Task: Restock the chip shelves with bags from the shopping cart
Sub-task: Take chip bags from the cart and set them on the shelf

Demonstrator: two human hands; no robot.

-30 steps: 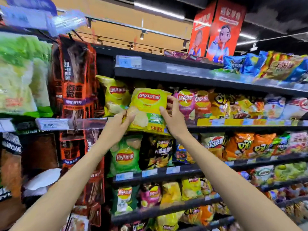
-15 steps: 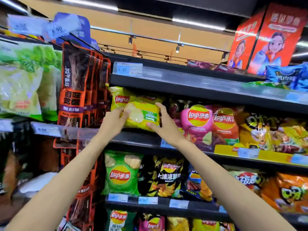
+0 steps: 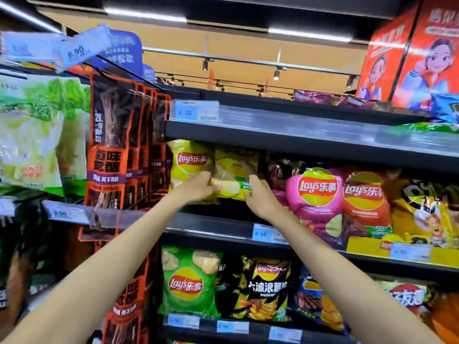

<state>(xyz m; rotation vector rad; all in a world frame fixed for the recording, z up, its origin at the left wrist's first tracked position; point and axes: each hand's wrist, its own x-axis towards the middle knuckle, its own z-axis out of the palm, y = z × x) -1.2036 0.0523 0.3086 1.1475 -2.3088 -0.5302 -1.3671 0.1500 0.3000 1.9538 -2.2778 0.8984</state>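
Yellow bag [image 3: 233,175]: on the second shelf [image 3: 223,225], tucked under the shelf above, just right of another yellow Lay's bag [image 3: 190,162].
Left hand [image 3: 198,187]: fingers curled on the bag's lower left corner, holding it.
Right hand [image 3: 260,194]: at 3 o'clock of the bag, fingers curled against its right edge.
Neighbours: pink Lay's bag [image 3: 315,194] at 3 o'clock; green Lay's bag [image 3: 188,281] at 6 o'clock.
Change: bag pushed deeper than 0.5 s ago.

A yellow Lay's chip bag [image 3: 233,175] sits tilted on the shelf [image 3: 213,224] beside another yellow bag [image 3: 188,162].
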